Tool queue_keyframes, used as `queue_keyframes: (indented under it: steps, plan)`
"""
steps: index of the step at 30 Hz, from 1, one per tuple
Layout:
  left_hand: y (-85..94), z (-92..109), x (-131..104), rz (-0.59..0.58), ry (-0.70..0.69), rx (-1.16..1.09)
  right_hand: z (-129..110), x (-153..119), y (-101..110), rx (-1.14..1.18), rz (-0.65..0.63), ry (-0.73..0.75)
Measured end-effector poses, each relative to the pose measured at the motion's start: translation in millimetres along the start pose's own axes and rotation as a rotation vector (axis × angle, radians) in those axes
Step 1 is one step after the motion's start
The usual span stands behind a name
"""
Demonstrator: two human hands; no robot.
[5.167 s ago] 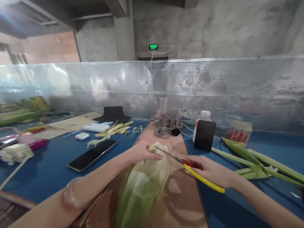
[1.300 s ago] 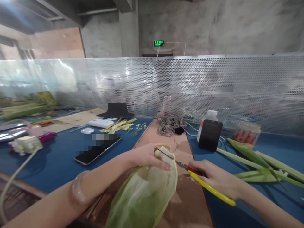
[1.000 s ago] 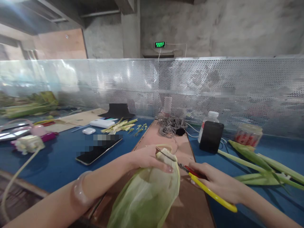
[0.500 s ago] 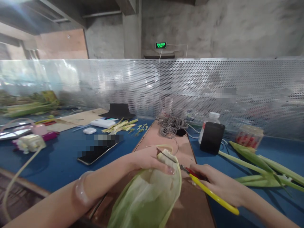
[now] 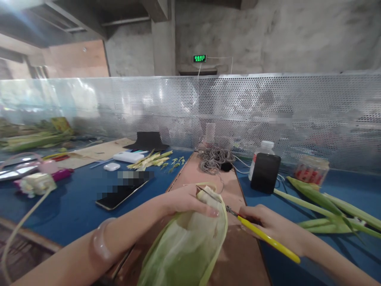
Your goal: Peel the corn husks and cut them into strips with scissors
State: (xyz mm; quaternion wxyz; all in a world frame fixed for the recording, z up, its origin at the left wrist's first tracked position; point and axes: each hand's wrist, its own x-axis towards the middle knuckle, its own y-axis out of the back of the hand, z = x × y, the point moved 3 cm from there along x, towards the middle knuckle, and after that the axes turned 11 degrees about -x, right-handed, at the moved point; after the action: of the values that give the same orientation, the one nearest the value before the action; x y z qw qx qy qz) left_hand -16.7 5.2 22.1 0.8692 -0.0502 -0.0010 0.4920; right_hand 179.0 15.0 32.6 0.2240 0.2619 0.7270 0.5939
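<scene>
A broad pale-green corn husk [image 5: 190,246] spreads across the front of the table in the head view. My left hand [image 5: 190,204] is closed on its upper part, thumb lying over the pale inner face. Yellow-handled scissors [image 5: 268,238] are gripped in my right hand [image 5: 264,224], just right of the husk. Their blades reach leftward across the narrow top of the husk, close to my left thumb. Part of the far handle is hidden behind my right fingers.
Green husk leaves [image 5: 330,216] lie at the right, near a black device [image 5: 265,173] and a clear jar [image 5: 312,171]. Grey cord [image 5: 216,159] is heaped ahead. A phone [image 5: 123,190] and cut yellowish strips [image 5: 151,159] lie left. A perforated metal screen [image 5: 166,103] stands behind.
The yellow handle in my right hand has moved up slightly, and the scissors look more closed. My left hand still holds the husk in about the same place.
</scene>
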Motion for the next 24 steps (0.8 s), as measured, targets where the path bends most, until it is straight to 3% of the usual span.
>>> queue_keyframes:
  steps: [9, 24]
  plan:
    - [11.9, -0.7, -0.1, 0.16, 0.043, 0.105, 13.8, 1.7, -0.1, 0.076, 0.041, -0.025]
    - [15.3, 0.3, 2.0, 0.188, 0.006, 0.145, 17.6, 1.9, -4.9, 0.072, 0.063, -0.054]
